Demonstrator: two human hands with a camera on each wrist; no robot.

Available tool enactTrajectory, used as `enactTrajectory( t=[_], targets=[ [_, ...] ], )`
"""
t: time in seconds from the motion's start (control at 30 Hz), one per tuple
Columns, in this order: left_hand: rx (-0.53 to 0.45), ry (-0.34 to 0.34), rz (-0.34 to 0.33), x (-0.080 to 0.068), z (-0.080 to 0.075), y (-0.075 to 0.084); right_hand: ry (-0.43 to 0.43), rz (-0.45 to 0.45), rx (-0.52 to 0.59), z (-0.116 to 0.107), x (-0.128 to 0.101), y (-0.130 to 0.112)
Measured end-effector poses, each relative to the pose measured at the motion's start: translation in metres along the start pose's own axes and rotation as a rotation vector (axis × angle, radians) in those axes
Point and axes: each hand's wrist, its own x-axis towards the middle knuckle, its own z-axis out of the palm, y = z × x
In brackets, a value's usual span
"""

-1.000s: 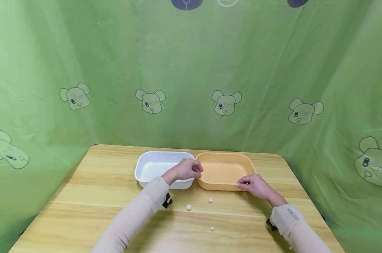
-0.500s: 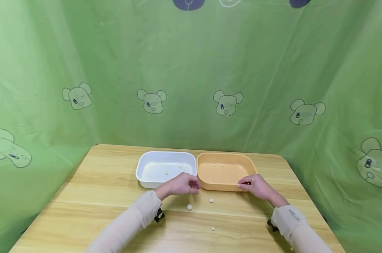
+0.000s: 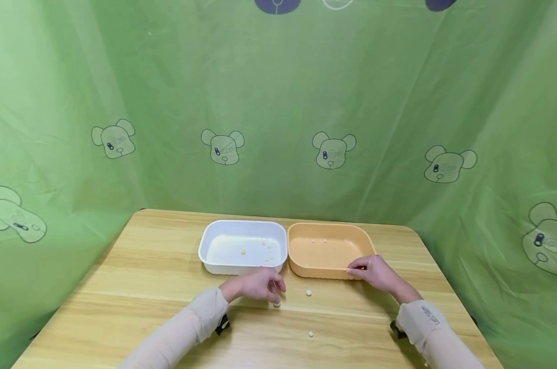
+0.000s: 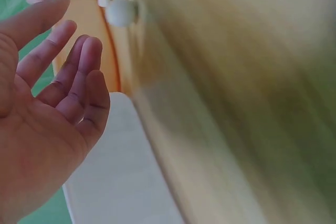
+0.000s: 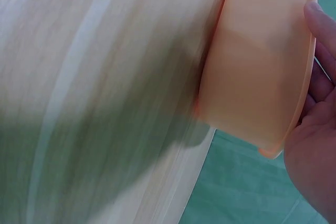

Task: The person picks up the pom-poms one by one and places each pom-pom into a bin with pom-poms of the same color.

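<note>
My left hand [image 3: 261,285] hovers right over a white ball [image 3: 276,305], which its fingertips partly cover in the head view. In the left wrist view the fingers [image 4: 89,56] are loosely bent with nothing between them, and the white ball [image 4: 121,12] lies beyond them. My right hand [image 3: 375,272] pinches the near right rim of the orange tray [image 3: 326,273]. Seen from the right wrist, the thumb [image 5: 316,17] lies on the rim's outer side and the other fingers reach inside.
Left of the orange tray stands a white tray [image 3: 227,269] holding several small yellowish bits. A few small white balls lie in the orange tray. Two more, a small ball [image 3: 308,292] and a smaller ball [image 3: 311,334], lie on the wooden table [image 3: 121,292].
My left hand has moved from above the gap between the trays, back and down to the white ball. Yellowish bits in the white tray have come into view. The right hand stays put.
</note>
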Motion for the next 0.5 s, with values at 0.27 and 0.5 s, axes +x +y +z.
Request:
enactTrajectory(
  t=[0.27, 0.5],
  targets=[
    [0.025, -0.059, 0.010, -0.002, 0.006, -0.008, -0.006, 0.019, 0.010, -0.001, -0.001, -0.002],
    [0.046, -0.071, 0.009, 0.000, 0.011, -0.015, -0.007, 0.027, 0.008, -0.002, -0.001, -0.004]
  ],
)
